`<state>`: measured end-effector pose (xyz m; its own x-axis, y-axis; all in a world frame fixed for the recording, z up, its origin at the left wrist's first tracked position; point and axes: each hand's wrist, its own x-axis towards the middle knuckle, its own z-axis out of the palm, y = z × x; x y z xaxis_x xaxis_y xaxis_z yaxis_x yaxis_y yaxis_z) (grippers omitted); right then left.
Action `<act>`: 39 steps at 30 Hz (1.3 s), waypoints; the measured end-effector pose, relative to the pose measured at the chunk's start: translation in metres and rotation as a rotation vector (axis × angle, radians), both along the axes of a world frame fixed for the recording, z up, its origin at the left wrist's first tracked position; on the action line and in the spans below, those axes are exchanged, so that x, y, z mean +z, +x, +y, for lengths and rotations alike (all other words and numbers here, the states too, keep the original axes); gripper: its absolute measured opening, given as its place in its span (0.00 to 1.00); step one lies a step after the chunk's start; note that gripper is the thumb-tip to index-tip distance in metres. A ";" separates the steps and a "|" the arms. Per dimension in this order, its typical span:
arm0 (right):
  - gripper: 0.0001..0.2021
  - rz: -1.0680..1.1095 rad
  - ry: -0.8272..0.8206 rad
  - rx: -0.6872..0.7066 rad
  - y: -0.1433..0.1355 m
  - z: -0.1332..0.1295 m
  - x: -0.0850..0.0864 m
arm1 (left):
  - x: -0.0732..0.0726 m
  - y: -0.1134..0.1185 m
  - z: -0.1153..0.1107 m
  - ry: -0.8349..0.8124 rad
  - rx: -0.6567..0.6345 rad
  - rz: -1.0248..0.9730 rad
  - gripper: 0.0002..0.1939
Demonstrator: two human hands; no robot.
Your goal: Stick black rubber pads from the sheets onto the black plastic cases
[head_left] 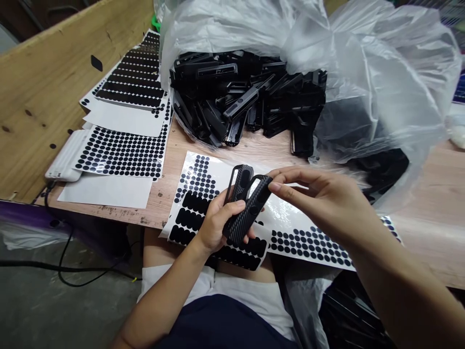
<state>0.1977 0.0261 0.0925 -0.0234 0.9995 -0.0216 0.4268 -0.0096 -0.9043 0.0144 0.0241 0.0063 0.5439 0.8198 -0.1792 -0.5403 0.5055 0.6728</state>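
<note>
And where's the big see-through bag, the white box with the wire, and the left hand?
See-through bag [395, 82]: head view, crumpled plastic on its right side.
White box [65, 154]: head view, its top.
Left hand [212, 227]: head view, back of the hand.

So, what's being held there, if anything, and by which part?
Two black textured pieces, held around their lower parts by the left hand; the right hand touches one's upper end.

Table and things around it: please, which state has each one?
Large plastic bag: open, loose pieces inside.
Left hand: closed around two black parts.
Right hand: fingertips at one part's upper end.
Black-dot sheet below hands: partly bare.
White device: cable attached, power unclear.
</note>
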 end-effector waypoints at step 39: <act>0.24 -0.178 -0.032 -0.340 0.076 0.033 -0.048 | 0.010 0.001 -0.002 0.033 0.199 0.046 0.25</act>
